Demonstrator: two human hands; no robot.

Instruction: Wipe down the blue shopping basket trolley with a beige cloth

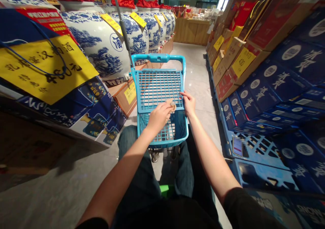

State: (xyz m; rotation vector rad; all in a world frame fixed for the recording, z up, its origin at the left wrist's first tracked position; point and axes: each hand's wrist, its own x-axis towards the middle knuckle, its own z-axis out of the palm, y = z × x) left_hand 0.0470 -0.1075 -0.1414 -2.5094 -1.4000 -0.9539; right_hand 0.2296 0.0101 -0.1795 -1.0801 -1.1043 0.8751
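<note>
A blue plastic shopping cart [162, 142] stands between my knees, its grid flap [159, 86] lying over the rear part of the basket. Pinched in my left hand [158, 117] is a small crumpled beige cloth [173, 107], resting on the flap near its front edge. My right hand [188, 103] closes on the cart's right rim, fingertips at the side of the flap. Through the front opening the basket's grid floor shows, partly hidden by my left hand.
Blue-and-white jars [101, 49] with red cloth tops line the left, beside boxes with a yellow price sign [48, 66]. Stacked blue cartons [274, 83] and a blue pallet [261, 164] holding a phone [237, 146] are on the right. A wooden counter [190, 30] stands ahead.
</note>
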